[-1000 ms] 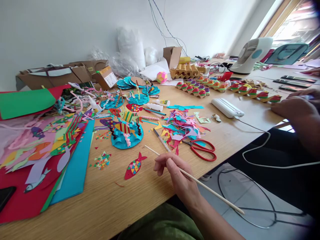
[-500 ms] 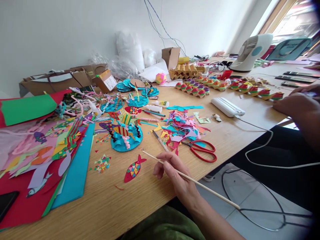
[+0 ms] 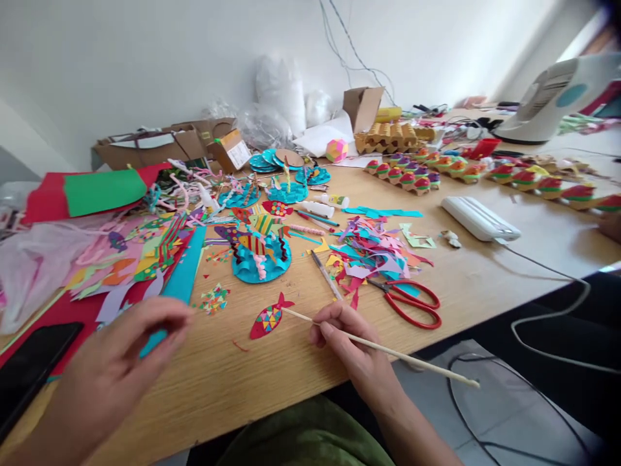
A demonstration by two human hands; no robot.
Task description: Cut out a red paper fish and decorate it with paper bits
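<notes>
My right hand [image 3: 350,343] pinches a thin wooden stick [image 3: 412,359] between thumb and fingers. The stick's far tip lies close to the tail of a red paper fish [image 3: 266,321], which has a mosaic of small coloured triangles on its body. At the lower left my left hand [image 3: 121,369] is raised over the table, slightly blurred, its thumb and fingers curved with a gap between them and nothing visible in it. Beyond the fish lies a small pile of coloured paper bits [image 3: 215,299]. A pen-like tool [image 3: 326,275] lies just past my right hand.
Red-handled scissors [image 3: 414,304] lie right of my right hand, beside paper scraps [image 3: 381,249]. A blue disc with paper fish [image 3: 262,266] stands behind the red fish. A phone [image 3: 36,366] is at left; a white power bank [image 3: 480,220] with a cable is at right.
My left hand has come into view at the lower left. My right hand still holds the stick, its tip now nearer the fish's tail. The view has turned left.
</notes>
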